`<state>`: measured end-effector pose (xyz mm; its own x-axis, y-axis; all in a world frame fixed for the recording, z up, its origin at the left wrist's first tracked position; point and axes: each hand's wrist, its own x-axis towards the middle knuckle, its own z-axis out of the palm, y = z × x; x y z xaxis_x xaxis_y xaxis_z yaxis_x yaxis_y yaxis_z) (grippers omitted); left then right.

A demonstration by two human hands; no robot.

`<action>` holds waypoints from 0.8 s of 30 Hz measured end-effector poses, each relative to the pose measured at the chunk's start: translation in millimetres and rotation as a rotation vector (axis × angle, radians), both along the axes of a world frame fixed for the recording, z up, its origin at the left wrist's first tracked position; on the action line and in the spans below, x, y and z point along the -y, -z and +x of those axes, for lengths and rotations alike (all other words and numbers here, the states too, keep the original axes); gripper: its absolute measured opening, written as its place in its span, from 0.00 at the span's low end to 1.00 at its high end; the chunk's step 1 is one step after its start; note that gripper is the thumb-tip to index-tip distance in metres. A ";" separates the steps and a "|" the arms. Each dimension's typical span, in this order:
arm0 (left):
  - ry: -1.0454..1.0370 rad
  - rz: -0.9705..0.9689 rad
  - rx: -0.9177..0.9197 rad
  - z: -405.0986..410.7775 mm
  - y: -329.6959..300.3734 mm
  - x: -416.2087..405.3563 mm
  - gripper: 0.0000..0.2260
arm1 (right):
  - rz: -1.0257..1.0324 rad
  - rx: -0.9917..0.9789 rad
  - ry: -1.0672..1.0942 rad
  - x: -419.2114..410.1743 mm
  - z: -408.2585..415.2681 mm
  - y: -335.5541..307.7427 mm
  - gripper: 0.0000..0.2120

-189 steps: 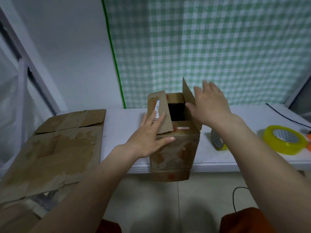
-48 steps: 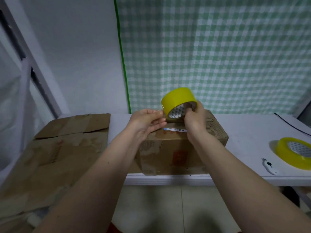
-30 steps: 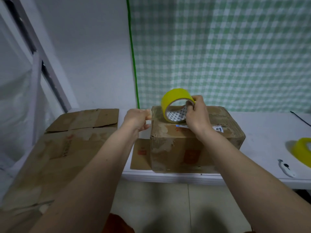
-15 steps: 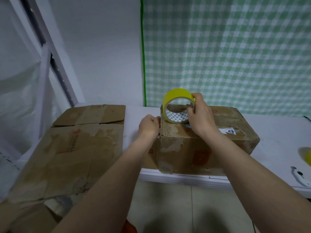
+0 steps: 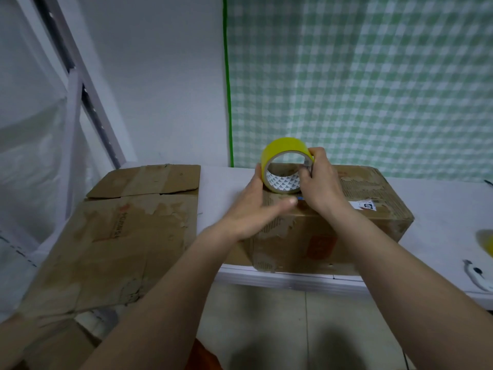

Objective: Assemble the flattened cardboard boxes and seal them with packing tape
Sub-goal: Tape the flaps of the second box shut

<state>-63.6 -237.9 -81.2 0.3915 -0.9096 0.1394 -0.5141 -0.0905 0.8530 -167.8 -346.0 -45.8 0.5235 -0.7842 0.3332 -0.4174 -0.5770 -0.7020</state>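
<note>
A closed brown cardboard box (image 5: 346,231) lies on its side at the front edge of the white table (image 5: 440,209). A yellow tape roll (image 5: 277,152) stands on edge on the box's top left end. My right hand (image 5: 318,182) grips the roll, fingers curled over its right rim and into the core. My left hand (image 5: 256,206) lies with straight fingers on the box's top left corner, thumb stretched along the top and fingertips beside the roll. Any tape strip under the hands is hidden.
Flattened cardboard boxes (image 5: 112,236) lie in a stack at the left, overhanging the table. At the right edge lie a second yellow tape roll (image 5: 486,243) and a white box cutter (image 5: 477,276). A green checked curtain (image 5: 373,81) hangs behind.
My left hand has come up from the box's left end, where it was curled, and now lies flat on the top corner by the roll. The roll stays near the left end.
</note>
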 end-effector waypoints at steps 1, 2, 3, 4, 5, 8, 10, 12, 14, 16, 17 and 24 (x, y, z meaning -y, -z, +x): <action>-0.035 0.058 0.141 2.2 4.9 0.7 0.46 | 0.008 -0.004 0.000 -0.7 -0.1 -1.0 0.12; -0.067 0.116 0.256 4.7 6.9 1.9 0.51 | 0.014 -0.010 -0.003 -1.0 0.3 -2.0 0.12; -0.088 0.165 0.332 5.1 5.3 1.7 0.54 | 0.017 -0.022 -0.010 -1.3 0.4 -3.0 0.12; -0.098 0.199 0.371 7.7 5.4 2.8 0.56 | 0.013 -0.040 -0.019 -1.1 0.3 -4.3 0.12; -0.093 0.217 0.403 7.8 3.2 1.8 0.56 | -0.004 -0.059 -0.029 -0.1 -0.6 -6.1 0.12; -0.075 0.296 0.477 6.0 -3.9 -2.2 0.57 | -0.109 -0.112 -0.010 10.0 -11.8 -13.7 0.14; -0.060 0.358 0.487 0.9 -10.4 -5.1 0.56 | -0.191 -0.149 0.051 21.1 -25.9 -18.1 0.16; -0.053 0.383 0.486 -2.0 -14.6 -5.0 0.55 | -0.240 -0.173 0.107 29.9 -39.0 -19.1 0.17; -0.064 0.411 0.509 -3.7 -18.8 -3.2 0.55 | -0.165 -0.122 0.121 32.6 -43.7 -15.5 0.16; -0.087 0.486 0.598 -8.0 -25.2 3.3 0.57 | -0.020 -0.028 0.115 32.5 -41.2 -9.8 0.14; -0.098 0.531 0.658 -12.7 -29.0 8.0 0.59 | 0.035 0.005 0.107 32.5 -39.7 -6.5 0.13; -0.096 0.437 0.776 -32.0 -18.3 27.5 0.63 | 0.030 -0.046 0.062 27.8 -40.1 -4.8 0.10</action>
